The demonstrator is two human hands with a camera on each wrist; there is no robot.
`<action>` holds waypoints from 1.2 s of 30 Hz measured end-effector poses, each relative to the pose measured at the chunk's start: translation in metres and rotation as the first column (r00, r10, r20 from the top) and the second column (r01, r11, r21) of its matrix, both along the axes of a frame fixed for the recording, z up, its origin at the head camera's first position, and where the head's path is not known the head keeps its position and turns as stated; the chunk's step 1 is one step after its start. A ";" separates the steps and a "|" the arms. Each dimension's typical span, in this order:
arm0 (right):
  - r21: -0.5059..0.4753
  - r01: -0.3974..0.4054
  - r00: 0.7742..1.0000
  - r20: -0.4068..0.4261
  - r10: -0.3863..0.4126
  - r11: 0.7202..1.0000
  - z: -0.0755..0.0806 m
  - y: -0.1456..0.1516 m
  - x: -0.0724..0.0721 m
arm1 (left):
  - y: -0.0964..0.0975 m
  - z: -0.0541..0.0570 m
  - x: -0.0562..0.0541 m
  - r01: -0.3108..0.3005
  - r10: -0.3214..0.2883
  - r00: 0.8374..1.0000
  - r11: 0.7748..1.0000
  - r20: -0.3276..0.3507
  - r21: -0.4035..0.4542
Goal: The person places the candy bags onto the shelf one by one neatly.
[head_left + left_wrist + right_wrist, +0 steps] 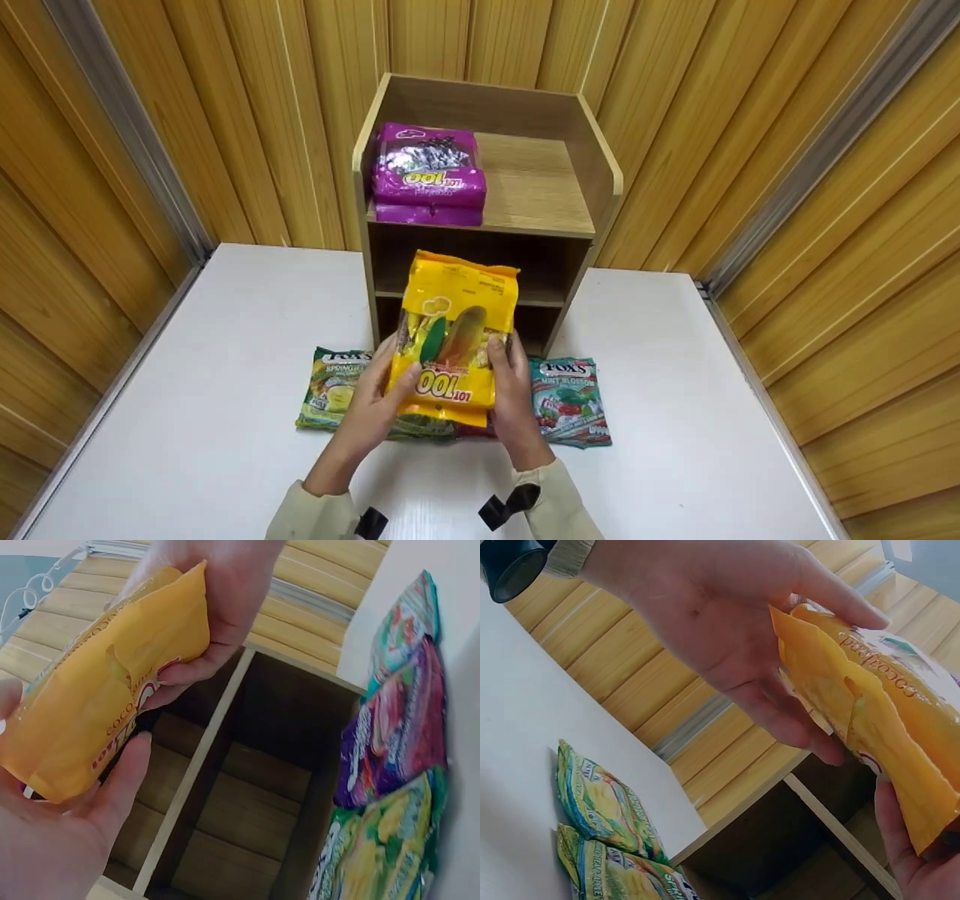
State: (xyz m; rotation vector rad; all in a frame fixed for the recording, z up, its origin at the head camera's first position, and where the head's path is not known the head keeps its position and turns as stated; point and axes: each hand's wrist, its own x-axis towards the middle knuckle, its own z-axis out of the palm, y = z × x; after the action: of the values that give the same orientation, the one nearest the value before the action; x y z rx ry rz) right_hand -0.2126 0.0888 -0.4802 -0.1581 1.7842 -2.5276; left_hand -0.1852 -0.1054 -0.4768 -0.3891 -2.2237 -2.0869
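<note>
Both hands hold a yellow candy bag (pixel 459 337) marked LOT 100, raised in front of the shelf, its print upside down in the head view. My left hand (pixel 375 397) grips its left side, thumb on the front face. On the opposite side my right hand (pixel 514 390) grips it, thumb also on the front. In the left wrist view the yellow bag (pixel 112 682) is seen edge on between the two hands. The right wrist view shows its sealed flap (pixel 870 727) with a small hanging hole.
A wooden shelf unit (pixel 480 231) stands against the panelled wall, with dark lower compartments. Purple LOT 100 candy (pixel 429 176) lies at the left of its top. On the white table before it lie several Fox's candy bags, among them a green-yellow one (pixel 330 394) and a teal one (pixel 571 405).
</note>
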 end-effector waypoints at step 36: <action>-0.099 -0.107 0.989 -0.113 0.095 0.989 -0.002 0.015 0.021 | 0.034 0.018 -0.004 0.048 -0.075 0.996 0.926 0.057 0.374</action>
State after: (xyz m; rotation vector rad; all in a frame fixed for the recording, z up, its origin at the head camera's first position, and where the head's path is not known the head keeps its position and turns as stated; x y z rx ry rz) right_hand -0.1919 0.1037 -0.4817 -0.3868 1.6323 -2.5870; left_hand -0.1890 -0.0718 -0.4585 -0.3636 -1.8028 -2.5224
